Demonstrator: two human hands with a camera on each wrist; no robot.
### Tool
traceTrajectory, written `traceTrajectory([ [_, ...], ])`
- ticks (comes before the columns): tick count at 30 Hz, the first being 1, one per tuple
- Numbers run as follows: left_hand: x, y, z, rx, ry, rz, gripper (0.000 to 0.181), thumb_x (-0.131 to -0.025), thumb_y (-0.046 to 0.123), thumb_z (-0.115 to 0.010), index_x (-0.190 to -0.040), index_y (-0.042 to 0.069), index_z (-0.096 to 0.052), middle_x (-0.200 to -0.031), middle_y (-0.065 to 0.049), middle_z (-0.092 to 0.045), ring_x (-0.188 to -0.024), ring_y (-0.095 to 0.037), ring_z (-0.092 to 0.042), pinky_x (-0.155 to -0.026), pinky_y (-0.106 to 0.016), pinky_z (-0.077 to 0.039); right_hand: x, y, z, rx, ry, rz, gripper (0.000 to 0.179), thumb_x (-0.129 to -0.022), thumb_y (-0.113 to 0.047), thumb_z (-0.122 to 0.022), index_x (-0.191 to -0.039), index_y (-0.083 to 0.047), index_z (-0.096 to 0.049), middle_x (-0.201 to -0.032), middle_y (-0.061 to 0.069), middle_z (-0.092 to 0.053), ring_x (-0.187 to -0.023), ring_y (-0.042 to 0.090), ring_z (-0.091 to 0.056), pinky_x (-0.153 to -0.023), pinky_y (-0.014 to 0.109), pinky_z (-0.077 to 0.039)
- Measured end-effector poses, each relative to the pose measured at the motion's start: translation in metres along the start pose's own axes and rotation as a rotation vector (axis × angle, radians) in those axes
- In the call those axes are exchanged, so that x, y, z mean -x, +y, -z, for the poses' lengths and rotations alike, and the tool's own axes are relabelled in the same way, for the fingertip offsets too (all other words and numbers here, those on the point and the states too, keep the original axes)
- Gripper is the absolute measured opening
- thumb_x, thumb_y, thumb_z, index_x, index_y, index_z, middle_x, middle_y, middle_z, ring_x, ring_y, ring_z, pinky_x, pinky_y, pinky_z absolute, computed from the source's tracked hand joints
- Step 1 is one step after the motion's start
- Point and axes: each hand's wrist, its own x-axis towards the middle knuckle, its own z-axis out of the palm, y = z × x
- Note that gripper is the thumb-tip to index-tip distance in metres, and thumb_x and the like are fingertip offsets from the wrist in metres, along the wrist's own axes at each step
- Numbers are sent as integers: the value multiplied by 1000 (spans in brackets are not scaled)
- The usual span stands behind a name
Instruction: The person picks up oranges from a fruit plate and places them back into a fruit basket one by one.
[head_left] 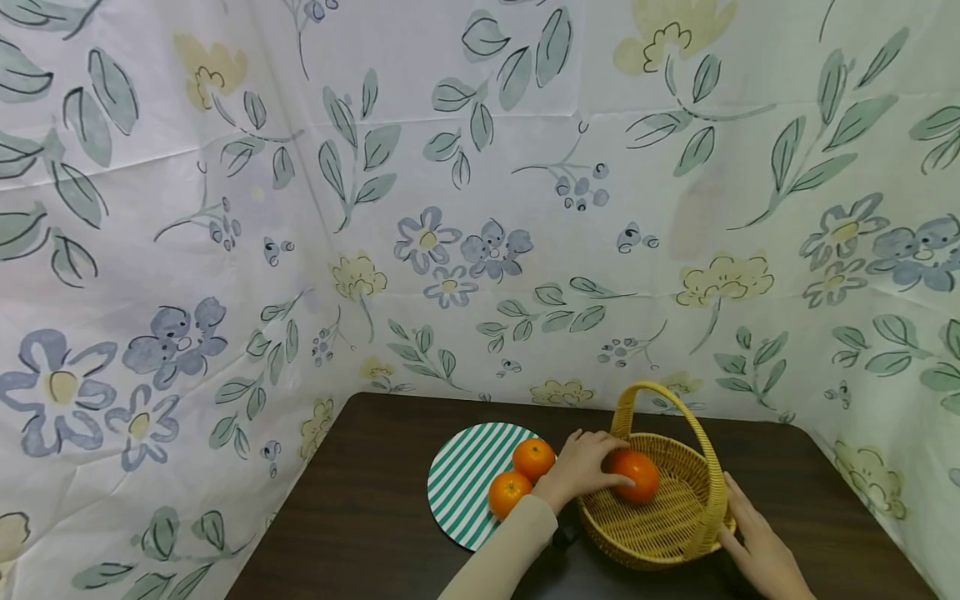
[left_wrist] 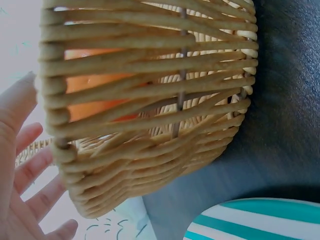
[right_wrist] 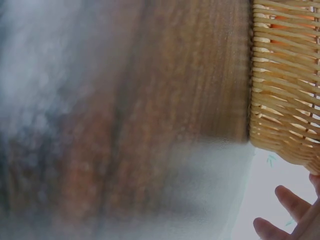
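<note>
The yellow wicker basket [head_left: 637, 546] with an arched handle stands on the dark table, one orange [head_left: 637, 477] inside it. My left hand [head_left: 581, 468] reaches over its left rim, thumb and fingers spread beside that orange. In the left wrist view, the orange [left_wrist: 97, 85] shows through the weave below the rim, and my left hand [left_wrist: 20, 175] has its fingers spread above. At the basket's right side, my right hand [head_left: 765, 542] rests with straight fingers against the outside. The right wrist view catches part of that hand [right_wrist: 300, 215] by the wicker wall.
Left of the basket lies a round green-and-white striped plate [head_left: 457, 483]. Two more oranges, a front one [head_left: 508, 493] and a rear one [head_left: 534, 458], sit on its right part. A floral cloth [head_left: 480, 208] hangs behind and beside the dark wooden table [head_left: 337, 517].
</note>
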Motion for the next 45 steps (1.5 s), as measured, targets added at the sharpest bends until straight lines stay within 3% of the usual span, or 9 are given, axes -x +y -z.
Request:
traceTrajectory([
  [5, 5, -1, 7, 24, 15, -5, 60, -80, 65, -53, -132, 34, -50, -128, 12, -52, -118, -10, -50, -107, -41, -32, -1, 0, 0, 1, -10, -7, 71, -96, -36, -48, -151, -21, -4, -154, 18, -10, -121, 54, -33, -78, 69, -34],
  [20, 21, -6, 15, 45, 53, 11, 60, -81, 63, -54, -133, 34, -49, -128, 12, -51, -117, -11, -50, -107, -38, -33, 1, 1, -1, -39, -41, -12, 71, -97, -36, -46, -151, -22, -3, -154, 20, -8, -122, 55, -31, -78, 70, -34],
  [31, 27, -6, 24, 24, 79, 5, 59, -82, 60, -55, -134, 32, -48, -128, 11, -52, -115, -11, -51, -105, -37, -35, 2, 4, 1, -4, -39, -12, 73, -96, -37, -47, -151, -21, -1, -154, 20, -8, -121, 54, -33, -78, 69, -35],
  [40, 33, -14, 21, 21, 97, 11, 58, -83, 61, -54, -133, 33, -48, -128, 11, -52, -116, -12, -50, -105, -41, -35, 3, 2, 3, 30, -35, 4, 76, -95, -37, -50, -150, -22, 0, -155, 16, -9, -122, 53, -33, -81, 67, -34],
  [45, 37, -19, 23, 27, 107, 18, 60, -82, 61, -55, -134, 33, -47, -128, 10, -52, -116, -12, -50, -105, -40, -34, 1, 1, 3, 21, -7, 25, 75, -95, -34, -51, -151, -20, -2, -156, 6, -3, -120, 53, -35, -79, 66, -35],
])
